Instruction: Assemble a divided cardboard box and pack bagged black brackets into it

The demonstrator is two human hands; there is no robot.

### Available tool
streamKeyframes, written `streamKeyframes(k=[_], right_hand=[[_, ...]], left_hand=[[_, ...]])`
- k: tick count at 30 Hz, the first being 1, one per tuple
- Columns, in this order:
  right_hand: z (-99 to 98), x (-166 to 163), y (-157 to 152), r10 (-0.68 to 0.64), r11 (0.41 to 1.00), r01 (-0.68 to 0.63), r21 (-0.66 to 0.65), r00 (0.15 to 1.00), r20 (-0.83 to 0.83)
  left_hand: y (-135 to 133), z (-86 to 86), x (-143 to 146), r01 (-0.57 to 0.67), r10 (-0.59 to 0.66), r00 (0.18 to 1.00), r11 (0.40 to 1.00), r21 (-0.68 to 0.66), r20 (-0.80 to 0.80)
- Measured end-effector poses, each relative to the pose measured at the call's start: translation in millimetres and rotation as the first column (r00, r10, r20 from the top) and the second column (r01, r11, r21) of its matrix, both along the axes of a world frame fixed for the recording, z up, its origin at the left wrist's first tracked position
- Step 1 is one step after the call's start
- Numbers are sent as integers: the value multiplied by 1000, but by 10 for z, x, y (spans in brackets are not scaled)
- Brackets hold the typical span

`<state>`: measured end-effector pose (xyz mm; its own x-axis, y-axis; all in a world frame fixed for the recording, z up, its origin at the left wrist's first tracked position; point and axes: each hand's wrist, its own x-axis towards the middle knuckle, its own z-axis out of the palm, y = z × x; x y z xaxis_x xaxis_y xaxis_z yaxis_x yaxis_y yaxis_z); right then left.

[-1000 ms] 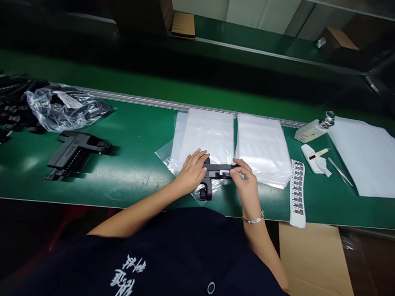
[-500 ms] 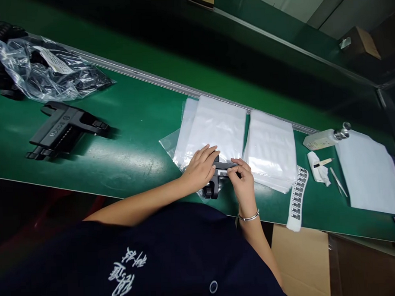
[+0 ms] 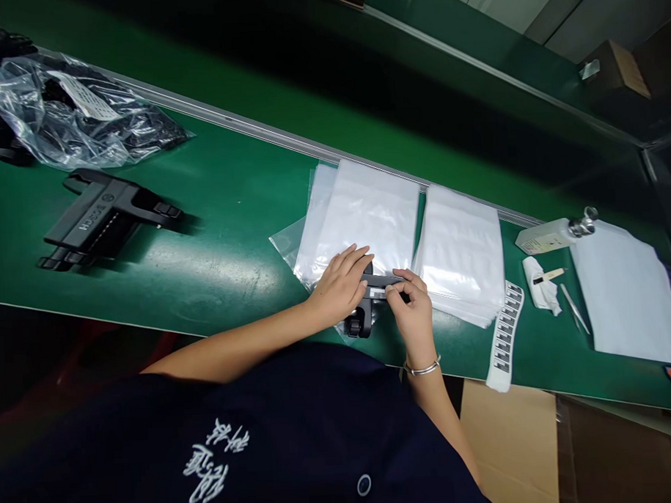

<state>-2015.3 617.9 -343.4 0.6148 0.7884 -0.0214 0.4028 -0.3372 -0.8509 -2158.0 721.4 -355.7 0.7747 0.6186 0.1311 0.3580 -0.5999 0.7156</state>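
Near the table's front edge lies a black plastic bracket (image 3: 361,320), partly covered by both hands, over the lower end of a stack of clear plastic bags (image 3: 367,221). My left hand (image 3: 340,286) rests across its left side, fingers long and curved over it, holding it steady. At the bracket's right end, my right hand (image 3: 413,304) is closed, thumb and forefinger at a small white label (image 3: 376,293) on its face. A similar black bracket (image 3: 106,215) with BOSCH lettering lies apart at left.
A clear bag with black parts (image 3: 83,113) lies far left. More bags (image 3: 462,254) lie right of my hands, then a label strip (image 3: 505,337), white bottle (image 3: 549,235), tissue with a small knife (image 3: 548,277), tweezers (image 3: 575,310) and white sheets (image 3: 628,292).
Both hands stay almost still on the bracket. The right thumb sits slightly differently at the label, with a little more of its white surface showing. The view has shifted slightly.
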Motion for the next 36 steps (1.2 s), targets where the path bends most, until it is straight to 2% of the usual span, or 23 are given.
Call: streamKeyframes(k=[2,4,6,11,13,15,16,19,22,27,30,32,34,35,36], right_hand=[[1,-14,9,9,1000,-9,-1,1000,27],[7,-25,12,22,1000,-22,3,999,46],[28,-7,-7,46,999,-46,-7,997,61],[115,267,-191,18,1000,-18,3,989,148],[111,401,-269,156,988,-152,-36,974,165],[72,482,-313,326,944,-308,-123,926,188],[46,498,-321,365,929,-338,-152,907,211],[-16,484,-313,361,930,-323,-177,891,274],[-23,463,-302,360,930,-319,-181,889,283],[-5,510,-298,369,927,-328,-184,885,282],[-12,533,-266,397,917,-358,-178,868,298],[-3,513,-250,444,896,-419,-149,842,306],[29,456,-272,480,872,-482,-89,805,348],[56,417,-303,475,866,-498,-52,785,397],[90,374,-348,445,867,-499,-8,765,465]], left_hand=[[-11,37,-49,27,-30,998,998,57,49],[-16,82,-101,125,-133,989,984,125,58],[1,121,-138,242,-248,968,957,157,19],[213,169,-135,425,-427,904,880,213,-39],[339,195,-100,524,-523,849,820,232,-71],[446,238,-39,600,-599,797,768,225,-82],[482,263,2,624,-626,776,749,222,-71],[513,340,149,666,-682,731,706,239,-24],[456,388,246,686,-699,713,684,247,-47],[389,377,66,706,-664,708,668,235,-242],[413,364,-112,674,-607,737,689,265,-296],[437,364,-184,582,-530,812,766,273,-246],[458,348,-224,366,-347,930,899,242,-118],[465,326,-236,203,-201,979,958,203,-31],[469,293,-246,30,-38,998,989,146,52]])
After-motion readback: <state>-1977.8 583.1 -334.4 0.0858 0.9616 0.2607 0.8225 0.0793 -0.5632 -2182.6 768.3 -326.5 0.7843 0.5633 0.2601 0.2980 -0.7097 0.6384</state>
